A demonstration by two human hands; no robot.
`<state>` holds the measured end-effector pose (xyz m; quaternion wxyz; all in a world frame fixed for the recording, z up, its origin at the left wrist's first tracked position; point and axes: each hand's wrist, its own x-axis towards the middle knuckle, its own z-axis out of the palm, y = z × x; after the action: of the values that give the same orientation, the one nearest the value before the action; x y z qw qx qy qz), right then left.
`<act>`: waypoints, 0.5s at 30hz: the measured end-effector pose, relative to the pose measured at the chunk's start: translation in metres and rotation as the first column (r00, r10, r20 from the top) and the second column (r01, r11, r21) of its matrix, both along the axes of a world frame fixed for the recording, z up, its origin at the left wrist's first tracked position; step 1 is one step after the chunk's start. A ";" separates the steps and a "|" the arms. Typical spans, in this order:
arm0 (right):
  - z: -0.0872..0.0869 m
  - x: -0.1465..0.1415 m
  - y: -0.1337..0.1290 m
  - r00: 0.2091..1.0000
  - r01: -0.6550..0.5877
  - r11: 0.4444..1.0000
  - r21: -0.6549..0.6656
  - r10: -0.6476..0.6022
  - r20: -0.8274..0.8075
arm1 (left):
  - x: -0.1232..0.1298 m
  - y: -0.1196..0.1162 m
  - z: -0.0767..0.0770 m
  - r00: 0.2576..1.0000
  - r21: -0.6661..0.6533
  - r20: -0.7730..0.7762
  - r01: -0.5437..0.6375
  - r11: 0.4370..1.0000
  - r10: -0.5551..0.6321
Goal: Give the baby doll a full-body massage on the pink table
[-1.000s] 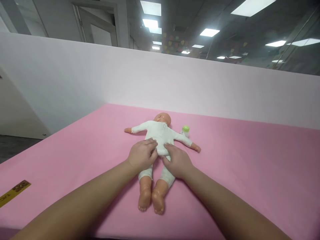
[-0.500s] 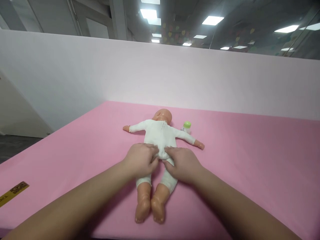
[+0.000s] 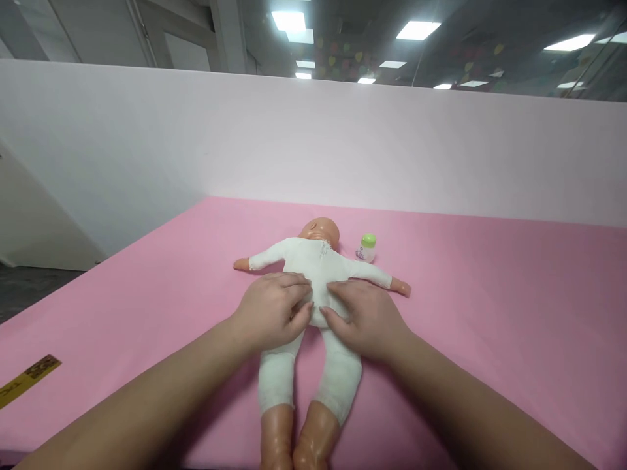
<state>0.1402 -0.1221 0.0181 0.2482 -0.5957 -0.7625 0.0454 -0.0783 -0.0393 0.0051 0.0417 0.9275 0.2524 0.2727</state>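
Observation:
A baby doll (image 3: 319,261) in a white cloth suit lies stretched out on the pink mat, its back up and its head away from me. Both its arms spread sideways, and its feet run off the bottom of the view. My left hand (image 3: 277,310) rests on the left side of its lower back, thumb and fingers apart. On the right side of the lower back lies my right hand (image 3: 367,318), open too, its thumb apart from the fingers. A small bottle (image 3: 366,249) with a green cap stands beside the doll's right-hand arm.
The pink mat (image 3: 147,281) reaches to a white wall panel (image 3: 343,143) at the back. A yellow label strip (image 3: 29,378) with a printed code sticks to the mat at the left. Ceiling lights show above the panel, in what looks like glass.
The doll has slid toward me, its feet now partly out of view, its arms and head a little lower. My hands lie slightly higher on its back. The bottle shows more fully.

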 end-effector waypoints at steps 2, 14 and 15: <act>-0.001 -0.001 0.001 1.000 -0.025 0.998 -0.051 0.024 -0.020 | 0.002 0.000 -0.004 0.998 -0.038 -0.061 0.009 0.999 -0.011; -0.012 0.006 0.011 0.984 -0.048 0.986 -0.159 0.020 -0.175 | 0.003 0.003 0.003 0.985 -0.137 -0.172 -0.031 0.990 0.007; -0.013 0.006 0.012 0.983 -0.048 0.989 -0.142 0.022 -0.180 | 0.002 0.004 0.003 0.987 -0.139 -0.157 -0.043 0.989 0.020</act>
<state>0.1465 -0.1101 0.0048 0.2701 -0.5922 -0.7425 0.1584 -0.0760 -0.0357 0.0084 0.0834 0.9365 0.2883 0.1816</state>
